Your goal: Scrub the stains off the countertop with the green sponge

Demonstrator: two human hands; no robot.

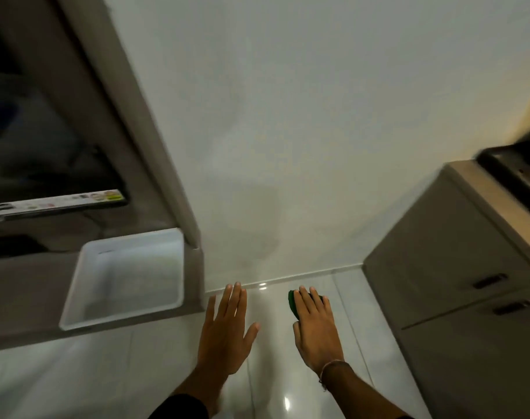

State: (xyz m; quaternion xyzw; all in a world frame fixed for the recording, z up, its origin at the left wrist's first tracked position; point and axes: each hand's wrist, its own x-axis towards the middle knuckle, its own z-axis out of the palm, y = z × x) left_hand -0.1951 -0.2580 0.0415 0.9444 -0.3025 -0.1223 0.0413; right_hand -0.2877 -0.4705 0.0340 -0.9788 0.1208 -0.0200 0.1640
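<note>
Both my hands on the glossy white tiled table [266, 373].
My left hand [224, 331] lies flat, fingers spread, grasping nothing; my right hand [315, 328] presses the dark green oval sponge [293, 303], mostly hidden beneath its fingers, near the wall.

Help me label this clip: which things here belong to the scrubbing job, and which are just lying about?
In the job:
- green sponge, under the right hand
- white countertop
- left hand, flat on the countertop

Just there:
- white tub, on the ledge at left
- grey cabinet, at right
- dark appliance, at upper left
</note>
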